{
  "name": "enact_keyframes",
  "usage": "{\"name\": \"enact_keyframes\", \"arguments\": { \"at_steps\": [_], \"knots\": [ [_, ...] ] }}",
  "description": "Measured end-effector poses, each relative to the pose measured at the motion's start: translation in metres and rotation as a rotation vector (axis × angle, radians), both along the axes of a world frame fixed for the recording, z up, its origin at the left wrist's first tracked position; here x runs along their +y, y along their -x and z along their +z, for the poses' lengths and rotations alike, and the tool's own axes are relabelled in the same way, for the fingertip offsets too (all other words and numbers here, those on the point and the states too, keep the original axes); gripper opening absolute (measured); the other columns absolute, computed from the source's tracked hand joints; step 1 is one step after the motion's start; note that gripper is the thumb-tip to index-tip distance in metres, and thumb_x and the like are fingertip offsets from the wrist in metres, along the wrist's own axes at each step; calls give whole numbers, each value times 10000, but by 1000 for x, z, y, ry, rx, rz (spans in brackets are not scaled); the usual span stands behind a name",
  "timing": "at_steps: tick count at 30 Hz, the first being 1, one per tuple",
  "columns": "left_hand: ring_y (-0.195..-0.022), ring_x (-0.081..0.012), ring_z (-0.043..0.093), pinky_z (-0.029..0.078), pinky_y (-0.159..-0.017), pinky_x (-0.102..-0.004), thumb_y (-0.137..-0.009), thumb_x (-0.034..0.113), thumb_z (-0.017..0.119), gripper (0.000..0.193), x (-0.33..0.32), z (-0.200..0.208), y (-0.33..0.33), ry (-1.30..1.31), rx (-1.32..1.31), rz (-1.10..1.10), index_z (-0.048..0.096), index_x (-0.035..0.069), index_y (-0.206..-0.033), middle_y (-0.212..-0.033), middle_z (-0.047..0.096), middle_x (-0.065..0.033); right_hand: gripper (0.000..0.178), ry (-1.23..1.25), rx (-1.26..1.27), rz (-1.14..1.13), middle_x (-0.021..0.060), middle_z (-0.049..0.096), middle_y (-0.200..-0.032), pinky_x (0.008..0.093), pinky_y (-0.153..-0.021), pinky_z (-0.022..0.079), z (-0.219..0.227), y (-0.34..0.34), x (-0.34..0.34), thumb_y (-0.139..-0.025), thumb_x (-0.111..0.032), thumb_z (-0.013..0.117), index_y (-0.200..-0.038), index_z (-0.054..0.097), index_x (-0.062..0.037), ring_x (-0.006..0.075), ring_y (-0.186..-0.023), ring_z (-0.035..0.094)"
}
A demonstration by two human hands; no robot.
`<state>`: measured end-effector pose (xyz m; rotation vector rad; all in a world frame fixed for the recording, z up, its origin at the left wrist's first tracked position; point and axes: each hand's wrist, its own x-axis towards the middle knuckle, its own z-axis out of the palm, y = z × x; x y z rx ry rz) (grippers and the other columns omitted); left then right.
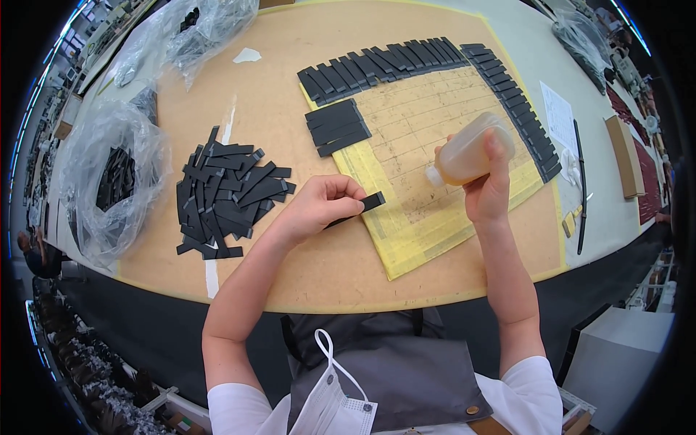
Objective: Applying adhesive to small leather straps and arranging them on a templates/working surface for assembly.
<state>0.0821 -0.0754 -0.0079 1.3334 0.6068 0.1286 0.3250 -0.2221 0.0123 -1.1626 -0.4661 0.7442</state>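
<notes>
My left hand (328,203) pinches a short black strip (373,201) at the near left edge of a board (406,130) edged with yellow tape. In my right hand (487,181) is a translucent plastic bottle (471,151) of amber liquid, tilted over the board with its white cap end pointing down and left. Black strips (384,64) stand side by side along the board's far edge, and more strips (513,109) line its right edge. Several strips (338,127) lie close together at its left edge. A loose pile of black strips (228,192) is left of my left hand.
Clear plastic bags (112,181) with black pieces stand at the left. On the right are a white paper sheet (558,119), a thin black rod (581,188), a brown cardboard piece (625,156) and a small yellow block (568,225). A white scrap (247,55) lies at the far left.
</notes>
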Motion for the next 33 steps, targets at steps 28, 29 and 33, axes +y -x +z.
{"name": "enact_keyframes", "arguments": {
  "at_steps": [28,29,33],
  "knots": [
    [-1057,-175,626,482,-939,-307,-936,123,670,140,15,-5,11,-213,-460,-294,655,-6,-988,-1054,705,-105,796,-38,43,16,166,608,-1162,431,-950,550,5,7,-1,-867,-626,672,-1352,405,-54,340,-1056,679],
    [-1058,-177,625,481,-940,-309,-936,123,671,139,16,-3,10,-225,-470,-293,655,-6,-986,-1053,706,-104,791,-32,37,1,167,608,-1162,431,-951,551,4,5,0,-869,-622,670,-1352,405,-54,342,-1054,679],
    [-1055,-177,623,479,-934,-310,-935,129,676,141,18,0,10,-210,-475,-279,653,-3,-978,-1048,706,-105,772,-8,-1,54,177,606,-1166,433,-950,550,4,0,-1,-877,-604,668,-1357,405,-61,349,-1049,679]
  ]
}}
